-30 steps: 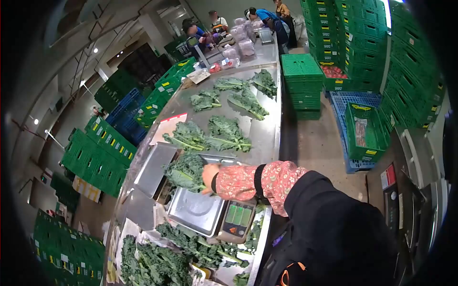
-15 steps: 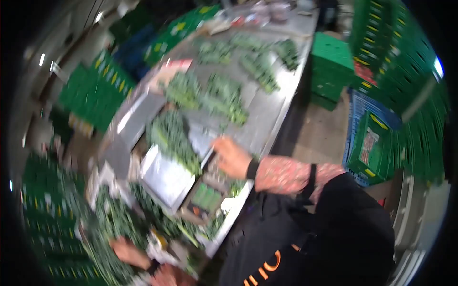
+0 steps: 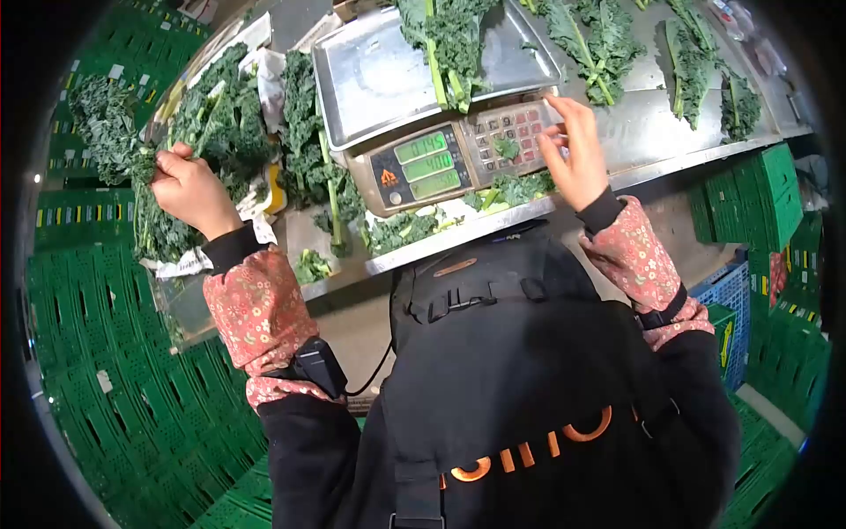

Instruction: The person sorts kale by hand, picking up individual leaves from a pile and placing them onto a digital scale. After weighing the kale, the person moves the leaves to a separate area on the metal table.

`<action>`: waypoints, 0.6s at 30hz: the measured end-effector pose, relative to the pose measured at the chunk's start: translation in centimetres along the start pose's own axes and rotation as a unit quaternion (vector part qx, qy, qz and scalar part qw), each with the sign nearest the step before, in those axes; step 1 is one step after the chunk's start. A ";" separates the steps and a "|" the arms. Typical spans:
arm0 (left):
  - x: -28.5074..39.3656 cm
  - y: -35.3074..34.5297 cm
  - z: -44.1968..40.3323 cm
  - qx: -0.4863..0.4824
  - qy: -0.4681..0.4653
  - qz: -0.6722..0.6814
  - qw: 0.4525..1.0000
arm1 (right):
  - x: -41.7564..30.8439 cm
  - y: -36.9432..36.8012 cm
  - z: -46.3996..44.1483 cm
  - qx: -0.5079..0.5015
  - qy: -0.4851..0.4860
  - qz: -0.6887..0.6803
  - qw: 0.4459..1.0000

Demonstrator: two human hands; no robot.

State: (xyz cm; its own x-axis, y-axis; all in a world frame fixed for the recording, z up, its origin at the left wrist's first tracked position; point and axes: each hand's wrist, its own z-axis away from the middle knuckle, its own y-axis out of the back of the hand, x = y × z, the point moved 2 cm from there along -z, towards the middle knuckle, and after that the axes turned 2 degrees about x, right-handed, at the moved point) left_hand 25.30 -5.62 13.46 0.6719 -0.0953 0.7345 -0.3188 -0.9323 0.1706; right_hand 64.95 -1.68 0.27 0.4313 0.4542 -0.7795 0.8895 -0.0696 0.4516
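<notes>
My left hand [image 3: 192, 189] is closed on a curly kale leaf [image 3: 106, 128], whose frilly end sticks out to the left over the green crates. Beneath and beside that hand lies a heap of loose kale [image 3: 225, 115]. My right hand [image 3: 575, 152] hovers at the right end of the keypad of a digital scale [image 3: 410, 198], fingers apart and holding nothing. Green digits glow on the scale's display. Its metal pan [image 3: 366, 84] carries a bunch of kale [image 3: 451, 48] with stems pointing toward me. A leaf scrap lies on the keys.
More kale bunches [image 3: 599, 44] lie on the metal table [image 3: 656, 145] to the right. Leaf scraps line its front edge below the scale. Green crates [image 3: 84, 300] stack at left, and others [image 3: 749, 198] stand at right beside a blue crate [image 3: 727, 295].
The view has swung round and steadied over the scale. My left hand now lifts a kale leaf at the heap. My right hand has come beside the keypad.
</notes>
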 end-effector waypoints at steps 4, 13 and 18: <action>-1.9 0.2 1.3 0.034 -0.047 -0.127 0.990 | -0.1 -2.0 -0.4 -0.036 0.000 -0.024 0.999; -8.5 3.8 7.7 0.120 -0.029 -0.288 0.950 | 0.2 -3.0 -0.1 -0.097 -0.025 -0.019 0.995; -12.4 8.1 3.3 -0.012 -0.155 -0.628 0.763 | -0.4 -3.9 1.7 -0.073 -0.026 -0.032 0.996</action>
State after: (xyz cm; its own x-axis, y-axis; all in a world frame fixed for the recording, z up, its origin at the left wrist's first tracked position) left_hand 16.66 -13.14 3.56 0.5821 0.7862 -0.2075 0.6966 -0.3505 0.6260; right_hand 61.54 -3.07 -1.87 0.3849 0.4074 -0.8282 0.8854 0.0903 0.4559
